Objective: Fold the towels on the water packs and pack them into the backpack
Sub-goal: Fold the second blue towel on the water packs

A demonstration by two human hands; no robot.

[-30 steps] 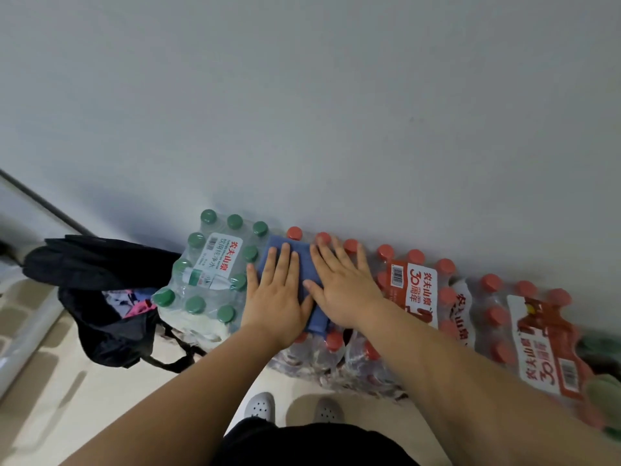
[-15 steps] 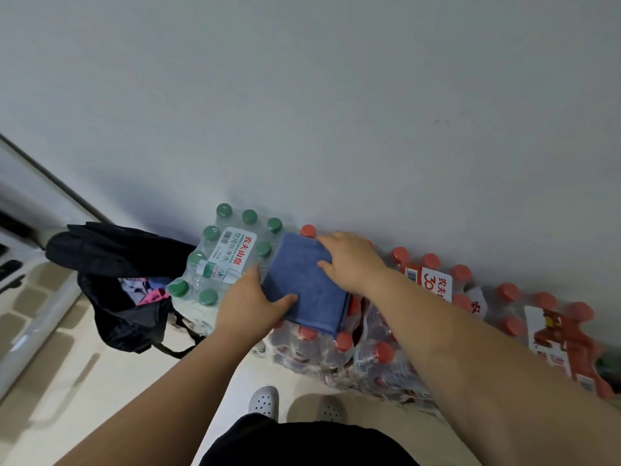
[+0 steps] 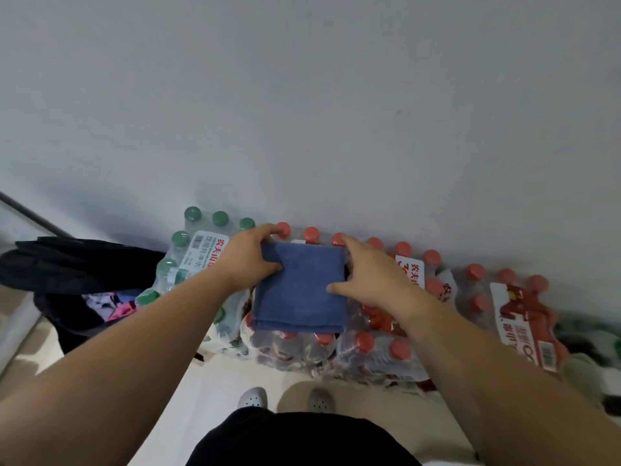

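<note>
A blue towel [image 3: 300,290], folded into a small square, lies on a red-capped water pack [image 3: 376,354] against the wall. My left hand [image 3: 248,260] grips the towel's left edge, thumb on top and fingers curled round its far corner. My right hand [image 3: 369,280] holds the right edge, thumb pressed on the cloth and fingers down the side. The black backpack [image 3: 64,274] stands open on the floor at the left, with colourful cloth visible inside.
A green-capped water pack [image 3: 191,257] sits between the backpack and the towel. More red-capped packs [image 3: 517,314] run along the wall to the right. The grey wall rises right behind the packs. My shoes [image 3: 252,398] stand on the pale floor below.
Both hands went from pressing flat on the towel to gripping its left and right edges. The towel now shows fully as a folded square.
</note>
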